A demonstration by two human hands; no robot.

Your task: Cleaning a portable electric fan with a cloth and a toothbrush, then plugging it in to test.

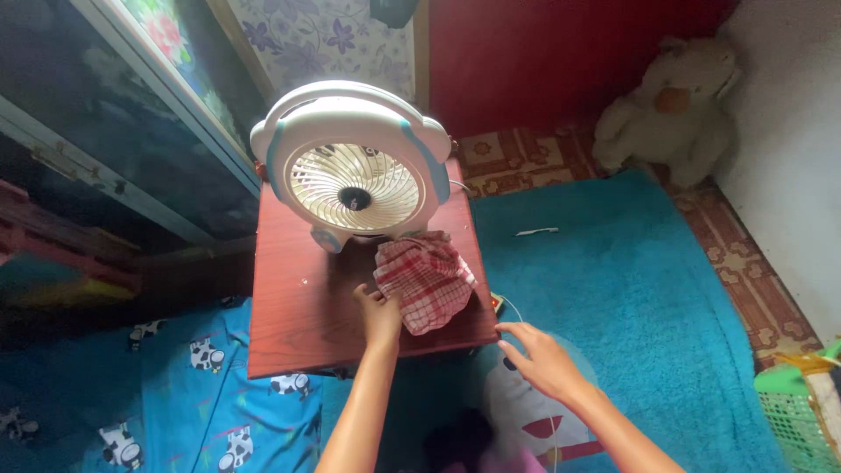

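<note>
Head: fan behind checked cloth

Woven checked cloth, glossy wood-grain table, smooth plastic fan, fluffy blue rug
</note>
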